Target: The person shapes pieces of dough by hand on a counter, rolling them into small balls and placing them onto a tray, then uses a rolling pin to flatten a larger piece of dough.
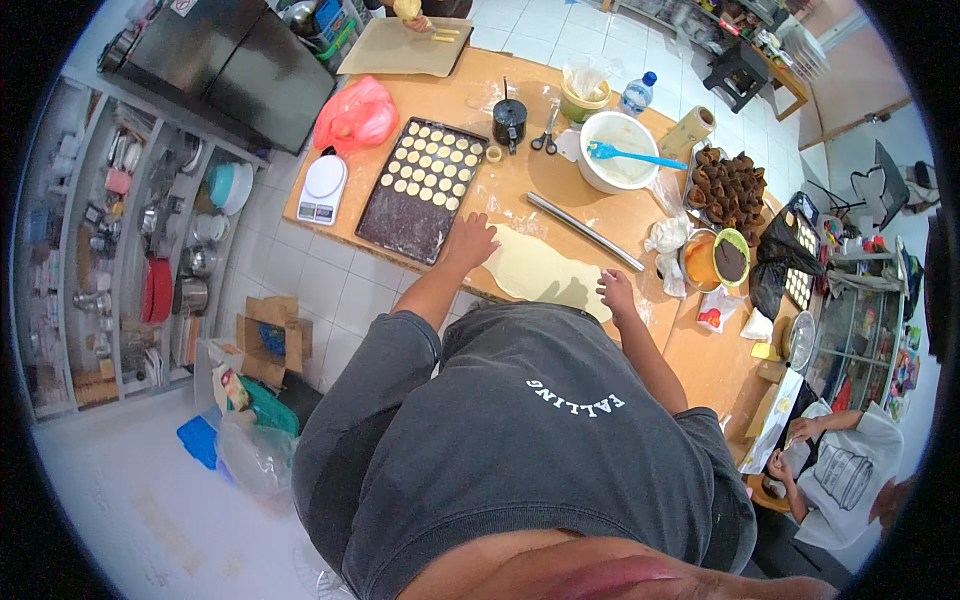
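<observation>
A thin, pale sheet of rolled dough [540, 266] lies on the wooden table right in front of me. My left hand [472, 242] is at its left end, fingers stretched toward the dough's edge, beside the dark baking tray [405, 225]. At the right end my right hand [615, 290] has its fingers bent together at the dough's edge. Its fingertips are small here, and the grip is only partly visible. Just beyond the dough lies a metal rolling pin [585, 232], touched by neither hand. Small round dough pieces [432, 158] fill the tray's far part in rows.
A white scale [323, 188] and pink plastic bag [355, 112] lie left. Farther back are a black mug [509, 122], scissors [545, 135] and a white bowl [620, 178] with a blue spatula [635, 154]. Brown pastry cups [725, 187] stand right. Other people work at the far end and lower right.
</observation>
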The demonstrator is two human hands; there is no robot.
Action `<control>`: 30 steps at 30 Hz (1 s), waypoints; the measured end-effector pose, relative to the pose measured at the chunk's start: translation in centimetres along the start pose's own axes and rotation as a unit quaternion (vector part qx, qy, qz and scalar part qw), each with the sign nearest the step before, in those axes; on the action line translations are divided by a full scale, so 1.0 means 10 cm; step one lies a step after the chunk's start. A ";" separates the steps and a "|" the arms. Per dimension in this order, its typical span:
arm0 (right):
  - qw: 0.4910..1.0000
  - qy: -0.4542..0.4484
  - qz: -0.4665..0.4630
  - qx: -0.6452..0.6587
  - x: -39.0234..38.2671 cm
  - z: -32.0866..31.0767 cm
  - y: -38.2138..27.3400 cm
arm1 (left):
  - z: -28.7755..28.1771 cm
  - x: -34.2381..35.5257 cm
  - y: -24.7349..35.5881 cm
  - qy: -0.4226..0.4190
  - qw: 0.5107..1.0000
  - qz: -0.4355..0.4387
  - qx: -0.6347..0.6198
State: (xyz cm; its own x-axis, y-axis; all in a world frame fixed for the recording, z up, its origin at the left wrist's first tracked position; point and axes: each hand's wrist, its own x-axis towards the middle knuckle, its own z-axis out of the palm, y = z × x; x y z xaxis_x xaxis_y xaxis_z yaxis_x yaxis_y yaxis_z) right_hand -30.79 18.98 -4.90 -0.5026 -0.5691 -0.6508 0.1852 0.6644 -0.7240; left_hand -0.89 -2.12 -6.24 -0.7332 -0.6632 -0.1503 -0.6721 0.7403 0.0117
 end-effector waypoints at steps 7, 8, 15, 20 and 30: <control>0.999 0.009 0.033 0.001 -0.12 0.27 0.17 | 0.04 0.10 -0.22 0.019 0.999 -0.005 -0.045; 0.999 0.014 0.038 0.007 -0.13 0.32 0.21 | 0.07 0.10 -0.25 0.019 0.999 0.000 -0.044; 0.998 0.033 0.039 0.043 -0.08 0.71 0.33 | 0.02 0.20 -0.51 -0.047 0.982 -0.017 -0.182; 0.996 0.040 0.035 0.064 -0.15 1.02 0.27 | 0.00 0.22 -0.63 -0.106 0.956 -0.054 -0.269; 0.992 0.053 0.039 0.112 -0.18 1.21 0.46 | 0.03 0.22 -0.63 -0.056 0.931 -0.151 -0.327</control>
State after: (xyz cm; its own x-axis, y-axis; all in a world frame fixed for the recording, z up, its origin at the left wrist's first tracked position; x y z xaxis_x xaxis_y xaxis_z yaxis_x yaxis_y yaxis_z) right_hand -18.83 17.21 -9.85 -0.5635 -0.4579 -0.6876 0.4034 0.5737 -0.7128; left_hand 1.78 -8.24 -6.91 -0.5101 -0.7877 -0.3454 -0.7917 0.2730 0.5465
